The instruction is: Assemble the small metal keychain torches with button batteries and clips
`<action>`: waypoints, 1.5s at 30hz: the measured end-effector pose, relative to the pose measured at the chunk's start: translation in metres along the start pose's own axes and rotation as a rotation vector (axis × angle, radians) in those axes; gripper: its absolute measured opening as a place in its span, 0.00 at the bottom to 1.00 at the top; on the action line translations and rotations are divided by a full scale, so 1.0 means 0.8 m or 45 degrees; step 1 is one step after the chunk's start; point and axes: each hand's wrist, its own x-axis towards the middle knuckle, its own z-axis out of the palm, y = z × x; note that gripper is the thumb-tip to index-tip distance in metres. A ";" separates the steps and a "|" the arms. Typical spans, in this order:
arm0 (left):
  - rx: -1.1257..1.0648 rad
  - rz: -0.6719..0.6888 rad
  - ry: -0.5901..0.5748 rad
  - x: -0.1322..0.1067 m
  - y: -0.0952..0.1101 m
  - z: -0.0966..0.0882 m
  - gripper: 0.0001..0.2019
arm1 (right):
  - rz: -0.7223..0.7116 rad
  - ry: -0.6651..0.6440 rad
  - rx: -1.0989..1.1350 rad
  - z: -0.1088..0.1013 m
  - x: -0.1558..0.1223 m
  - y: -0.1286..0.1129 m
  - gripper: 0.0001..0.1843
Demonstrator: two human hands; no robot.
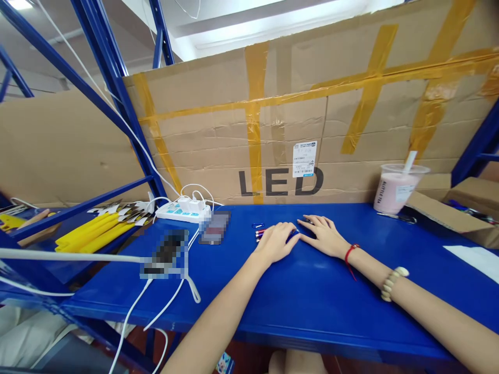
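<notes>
My left hand [276, 242] lies over a few small shiny tubes [259, 236], with its fingers curled around them. Red and blue tube ends show at its left side, and a blue one peeks out between thumb and forefinger. Most of the tubes are hidden under the palm. My right hand [323, 235] rests close by on the right, palm down, fingers spread and pointing left. A small dark item shows near its fingertips, too covered to name. Just behind the left hand lies a small blue carabiner-like clip [258, 225].
The blue tabletop [312, 306] backs onto a large cardboard sheet [218, 150]. At left are a phone [166, 252], another dark device [215, 227], a power strip [183, 212] and loose white cables. A drink cup [397, 192], paper [473, 259] and open carton [448, 210] are at right.
</notes>
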 end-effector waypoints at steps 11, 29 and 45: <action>-0.030 -0.080 0.013 -0.003 0.002 -0.007 0.10 | -0.147 0.099 0.240 -0.006 -0.005 -0.009 0.15; 0.045 0.047 0.006 -0.001 0.002 -0.002 0.12 | -0.113 0.066 0.273 -0.012 -0.004 -0.006 0.14; 0.163 -0.062 0.148 0.000 -0.008 0.007 0.15 | -0.107 0.371 0.754 -0.027 -0.005 -0.029 0.14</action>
